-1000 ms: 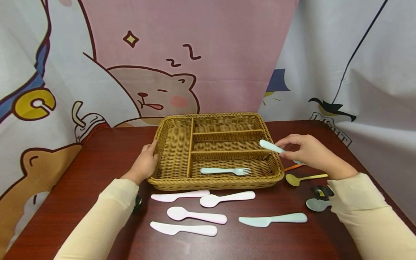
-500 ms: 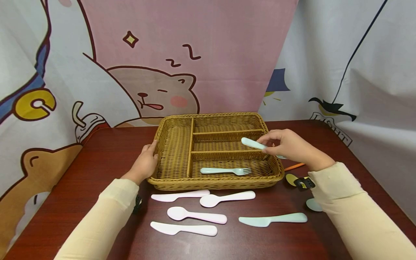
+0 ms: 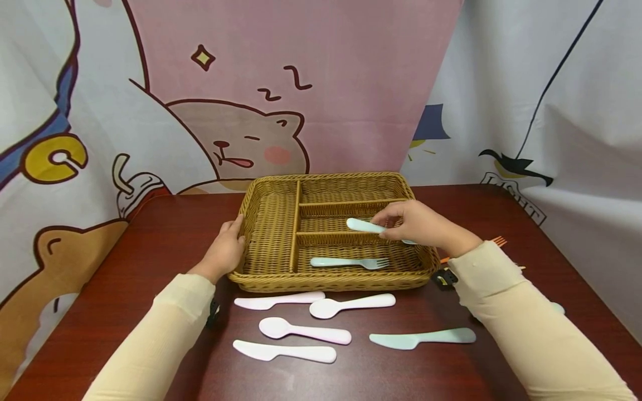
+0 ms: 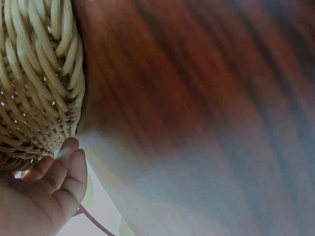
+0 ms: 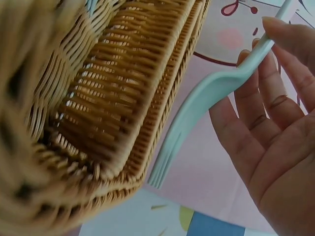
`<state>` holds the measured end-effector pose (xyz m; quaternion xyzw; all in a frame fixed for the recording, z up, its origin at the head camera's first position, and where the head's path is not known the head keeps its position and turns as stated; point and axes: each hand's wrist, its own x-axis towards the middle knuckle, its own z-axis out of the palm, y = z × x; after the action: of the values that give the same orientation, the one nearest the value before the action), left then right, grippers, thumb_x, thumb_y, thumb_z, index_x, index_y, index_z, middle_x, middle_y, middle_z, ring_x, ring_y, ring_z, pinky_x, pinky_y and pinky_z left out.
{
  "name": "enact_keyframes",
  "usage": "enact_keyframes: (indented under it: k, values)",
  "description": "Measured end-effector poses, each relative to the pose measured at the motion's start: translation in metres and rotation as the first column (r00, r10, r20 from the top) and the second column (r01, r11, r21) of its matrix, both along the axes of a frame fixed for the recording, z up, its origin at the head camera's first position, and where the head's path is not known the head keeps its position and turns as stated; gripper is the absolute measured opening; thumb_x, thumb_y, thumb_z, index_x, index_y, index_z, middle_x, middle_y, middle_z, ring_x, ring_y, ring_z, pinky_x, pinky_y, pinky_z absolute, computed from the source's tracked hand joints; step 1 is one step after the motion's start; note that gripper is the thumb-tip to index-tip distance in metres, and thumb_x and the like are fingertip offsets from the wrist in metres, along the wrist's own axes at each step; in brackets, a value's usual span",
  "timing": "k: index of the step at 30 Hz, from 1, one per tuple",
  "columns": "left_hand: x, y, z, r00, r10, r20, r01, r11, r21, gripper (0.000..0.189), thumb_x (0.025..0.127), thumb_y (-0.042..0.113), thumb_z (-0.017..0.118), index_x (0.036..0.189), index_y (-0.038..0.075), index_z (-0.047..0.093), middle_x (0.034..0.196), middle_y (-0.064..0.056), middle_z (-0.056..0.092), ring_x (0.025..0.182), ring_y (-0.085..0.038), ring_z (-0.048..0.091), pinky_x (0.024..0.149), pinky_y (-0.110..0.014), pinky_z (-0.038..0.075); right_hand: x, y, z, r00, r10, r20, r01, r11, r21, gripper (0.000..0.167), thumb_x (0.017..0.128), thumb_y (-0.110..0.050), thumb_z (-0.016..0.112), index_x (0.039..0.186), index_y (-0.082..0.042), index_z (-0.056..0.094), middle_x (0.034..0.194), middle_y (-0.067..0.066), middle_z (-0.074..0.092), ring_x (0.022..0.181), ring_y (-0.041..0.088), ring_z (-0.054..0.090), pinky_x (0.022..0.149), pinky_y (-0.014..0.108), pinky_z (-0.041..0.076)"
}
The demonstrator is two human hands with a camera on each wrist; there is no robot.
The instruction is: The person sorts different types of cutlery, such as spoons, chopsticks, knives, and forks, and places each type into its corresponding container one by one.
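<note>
Cream long sleeves (image 3: 165,328), black wrist straps (image 3: 443,278)

A pale blue plastic fork (image 3: 368,226), pinched level over the wicker basket's (image 3: 261,189) middle compartment.

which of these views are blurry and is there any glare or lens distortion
Head view: sharp, evenly lit, with soft glare on the dark red wooden table and wide-angle bending at the edges. Left wrist view: table surface smeared and out of focus, only the woven wicker basket reasonably crisp. Right wrist view: near basket wall blurred, while the pale blue plastic fork and right hand stay clear.
</note>
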<state>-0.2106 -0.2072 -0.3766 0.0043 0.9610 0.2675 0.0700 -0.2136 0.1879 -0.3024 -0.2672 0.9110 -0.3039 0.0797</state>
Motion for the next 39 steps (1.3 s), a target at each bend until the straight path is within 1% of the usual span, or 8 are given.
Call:
enact_keyframes:
  k: [2,4,10,16,25,29,34,39]
  values:
    - [0.000,0.000,0.000,1.000,-0.002,0.002,0.002,1.000,0.000,0.057,0.106,0.013,0.028,0.156,0.007,0.002,0.153,-0.025,0.016,0.136,-0.042,0.033,0.109,-0.054,0.031,-0.002,-0.005,-0.001,1.000,0.010,0.017,-0.010,1.000,0.000,0.027,0.086,-0.008,0.072,0.114,-0.007,0.072,0.103,0.006,0.068,0.080,0.018,0.058,0.061,0.032,0.047]
    - [-0.001,0.000,0.000,1.000,-0.002,0.004,0.002,1.000,-0.001,0.057,0.106,0.013,0.028,0.156,0.007,0.002,0.153,-0.025,0.016,0.136,-0.042,0.032,0.109,-0.054,0.031,-0.005,-0.010,-0.001,0.999,0.027,0.019,-0.027,1.000,0.006,0.027,0.086,-0.008,0.072,0.113,-0.008,0.072,0.103,0.006,0.068,0.085,0.018,0.060,0.064,0.032,0.048]
    - [-0.001,-0.001,0.000,1.000,-0.005,0.006,0.005,1.000,-0.003,0.058,0.106,0.014,0.029,0.156,0.007,0.001,0.153,-0.025,0.016,0.136,-0.042,0.032,0.109,-0.054,0.031,-0.009,-0.022,-0.003,0.997,0.058,0.046,-0.058,0.998,0.009,0.028,0.085,-0.005,0.072,0.112,-0.009,0.073,0.098,0.004,0.068,0.081,0.017,0.060,0.065,0.032,0.049]
    - [0.000,-0.001,0.001,1.000,-0.001,0.007,0.001,1.000,0.003,0.058,0.106,0.013,0.029,0.156,0.007,0.001,0.153,-0.025,0.016,0.136,-0.042,0.033,0.108,-0.054,0.031,-0.014,-0.030,-0.006,0.995,0.083,0.055,-0.086,0.995,0.049,0.028,0.084,-0.006,0.074,0.111,-0.010,0.073,0.091,0.000,0.068,0.077,0.015,0.059,0.065,0.032,0.049]
    - [0.000,0.000,-0.002,1.000,0.002,-0.002,-0.002,1.000,0.003,0.058,0.105,0.014,0.029,0.156,0.008,0.003,0.153,-0.024,0.017,0.136,-0.041,0.034,0.109,-0.054,0.031,-0.020,-0.041,-0.009,0.987,0.147,0.067,-0.152,0.985,0.086,0.028,0.083,-0.004,0.073,0.110,-0.008,0.073,0.091,0.000,0.067,0.085,0.016,0.063,0.073,0.035,0.052]
    - [0.000,-0.001,-0.002,1.000,0.000,-0.008,0.000,1.000,-0.003,0.058,0.105,0.013,0.029,0.156,0.007,0.003,0.152,-0.025,0.017,0.135,-0.042,0.035,0.109,-0.054,0.031,-0.020,-0.044,-0.011,0.982,0.177,0.070,-0.184,0.977,0.105,0.028,0.083,-0.002,0.073,0.110,-0.007,0.073,0.090,0.000,0.067,0.086,0.016,0.063,0.074,0.035,0.052]
    - [-0.001,-0.001,-0.001,1.000,-0.001,-0.012,0.001,1.000,-0.007,0.057,0.105,0.013,0.029,0.156,0.006,0.003,0.152,-0.025,0.018,0.135,-0.042,0.035,0.109,-0.054,0.031,-0.017,-0.050,-0.010,0.977,0.193,0.096,-0.205,0.969,0.139,0.028,0.084,-0.001,0.072,0.112,-0.005,0.073,0.088,-0.001,0.066,0.085,0.015,0.062,0.075,0.034,0.052]
    - [0.000,-0.001,-0.001,1.000,-0.006,-0.016,0.006,1.000,0.004,0.057,0.105,0.013,0.029,0.156,0.006,0.003,0.152,-0.025,0.018,0.136,-0.042,0.033,0.109,-0.054,0.030,-0.015,-0.061,-0.010,0.968,0.217,0.127,-0.237,0.954,0.181,0.029,0.085,-0.001,0.071,0.113,-0.005,0.072,0.086,-0.001,0.065,0.078,0.012,0.058,0.072,0.032,0.050]
